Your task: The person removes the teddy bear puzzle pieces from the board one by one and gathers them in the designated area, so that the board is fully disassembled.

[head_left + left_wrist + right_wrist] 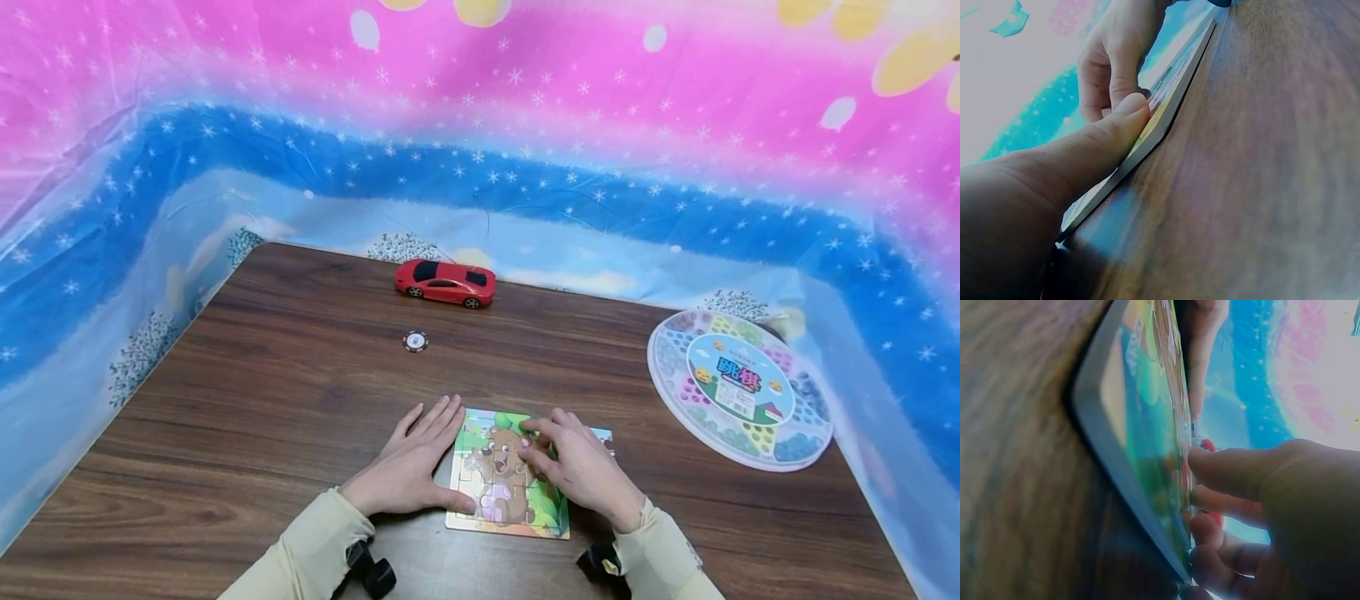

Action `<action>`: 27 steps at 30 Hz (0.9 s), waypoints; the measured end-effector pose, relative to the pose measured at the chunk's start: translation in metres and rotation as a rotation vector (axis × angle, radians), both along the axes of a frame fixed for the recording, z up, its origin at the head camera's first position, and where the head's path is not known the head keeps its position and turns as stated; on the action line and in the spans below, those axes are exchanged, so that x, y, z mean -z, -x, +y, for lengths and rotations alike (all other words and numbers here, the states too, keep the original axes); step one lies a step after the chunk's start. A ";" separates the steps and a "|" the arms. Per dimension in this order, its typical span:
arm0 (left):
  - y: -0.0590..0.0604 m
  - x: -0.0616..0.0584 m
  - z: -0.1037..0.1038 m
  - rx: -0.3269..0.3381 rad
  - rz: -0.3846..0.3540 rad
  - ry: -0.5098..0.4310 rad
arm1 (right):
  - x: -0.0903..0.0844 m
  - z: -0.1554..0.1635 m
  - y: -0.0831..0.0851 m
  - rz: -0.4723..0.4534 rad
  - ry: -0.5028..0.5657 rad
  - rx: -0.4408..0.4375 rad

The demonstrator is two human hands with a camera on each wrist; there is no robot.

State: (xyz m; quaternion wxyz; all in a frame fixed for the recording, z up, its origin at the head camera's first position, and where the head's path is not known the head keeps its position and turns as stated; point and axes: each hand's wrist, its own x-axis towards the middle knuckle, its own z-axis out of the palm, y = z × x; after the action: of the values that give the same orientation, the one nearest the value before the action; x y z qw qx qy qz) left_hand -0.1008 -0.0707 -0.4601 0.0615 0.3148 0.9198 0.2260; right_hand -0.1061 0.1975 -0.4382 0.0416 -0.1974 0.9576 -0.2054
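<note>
A jigsaw puzzle [501, 500] of a brown cartoon bear lies flat in its thin tray on the table. My left hand [416, 471] rests at its left side with fingers extended, and the thumb [1129, 112] presses on the lower left of the puzzle. Over the upper right part is my right hand [577, 458], fingers bent and spread, with thumb and fingertips [1204, 462] touching the puzzle face. Whether a piece sits under those fingertips is hidden. A small printed piece [603, 435] shows partly from behind the right hand.
A red toy car [446, 283] stands near the table's back edge. In front of it lies a black-and-white poker chip [416, 341]. On the right is a round Chinese checkers set [675, 392] with coloured marbles. A patterned cloth [525, 175] hangs around the wooden table [262, 375].
</note>
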 end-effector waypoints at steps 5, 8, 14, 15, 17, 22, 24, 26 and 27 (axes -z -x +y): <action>0.000 0.000 0.000 0.001 0.005 -0.004 | -0.001 0.000 0.000 0.016 -0.025 -0.018; 0.000 0.000 0.000 0.003 0.000 -0.004 | -0.002 -0.001 -0.001 0.018 -0.030 -0.019; 0.000 0.001 0.001 0.004 0.002 -0.009 | -0.002 -0.001 -0.002 0.028 -0.037 -0.022; 0.000 0.001 0.001 0.004 0.003 -0.009 | -0.002 -0.001 -0.001 0.033 -0.038 -0.025; 0.000 0.002 0.000 0.003 0.005 -0.008 | -0.002 -0.001 -0.001 0.044 -0.037 -0.033; 0.001 0.002 0.001 0.001 0.010 -0.006 | -0.001 -0.001 0.000 0.073 -0.046 -0.057; 0.001 0.003 0.001 0.001 0.012 -0.005 | -0.001 -0.001 0.000 0.077 -0.048 -0.064; 0.001 0.003 0.001 0.001 0.012 -0.002 | -0.001 -0.001 0.000 0.079 -0.049 -0.068; 0.001 0.002 0.001 0.001 0.010 -0.001 | -0.001 -0.001 0.000 0.080 -0.050 -0.070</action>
State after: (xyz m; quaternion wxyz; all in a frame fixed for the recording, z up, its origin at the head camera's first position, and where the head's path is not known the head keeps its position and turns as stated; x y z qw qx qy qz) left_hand -0.1015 -0.0699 -0.4624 0.0569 0.3164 0.9198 0.2248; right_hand -0.1062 0.1960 -0.4374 0.0156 -0.2379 0.9558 -0.1718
